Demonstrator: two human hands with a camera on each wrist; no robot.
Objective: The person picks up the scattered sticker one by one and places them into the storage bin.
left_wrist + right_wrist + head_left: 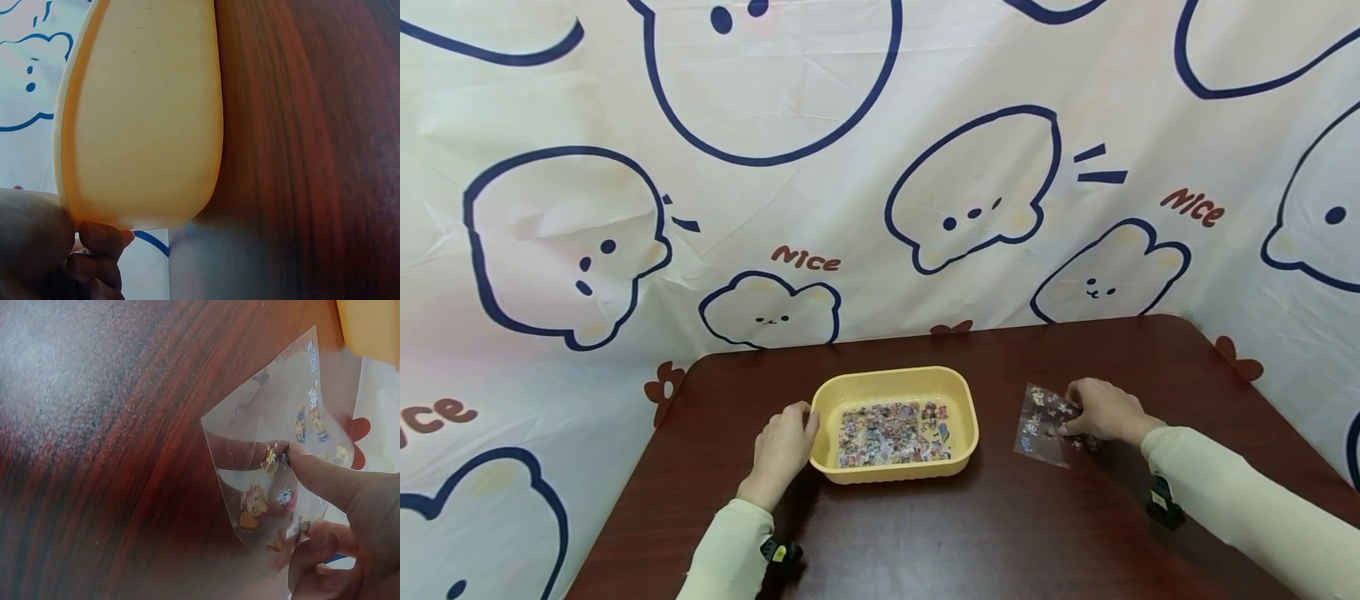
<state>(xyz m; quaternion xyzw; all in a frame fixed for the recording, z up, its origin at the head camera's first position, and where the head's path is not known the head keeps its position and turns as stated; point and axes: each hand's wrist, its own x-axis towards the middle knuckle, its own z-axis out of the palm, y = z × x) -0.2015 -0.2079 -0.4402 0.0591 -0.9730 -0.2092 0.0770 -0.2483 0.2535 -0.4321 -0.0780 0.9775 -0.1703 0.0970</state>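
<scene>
My left hand (781, 450) grips the left rim of a yellow plastic basin (895, 473), with the thumb at the rim and the fingers curled outside the wall in the left wrist view. In the basin lies a heap of small colourful cartoon stickers (887, 433), partly under something clear and shiny. To the right of the basin, my right hand (1105, 410) pinches a clear sticker sheet (1036, 433). In the right wrist view the thumb presses on the sheet (250, 412) among a few cartoon stickers, with curled fingers behind its edge.
Everything stands on a dark red-brown wooden table (925, 542). A white cloth (850, 208) printed with blue-outlined cartoon figures hangs behind and at both sides. Each wrist wears a small black strapped device (1163, 502).
</scene>
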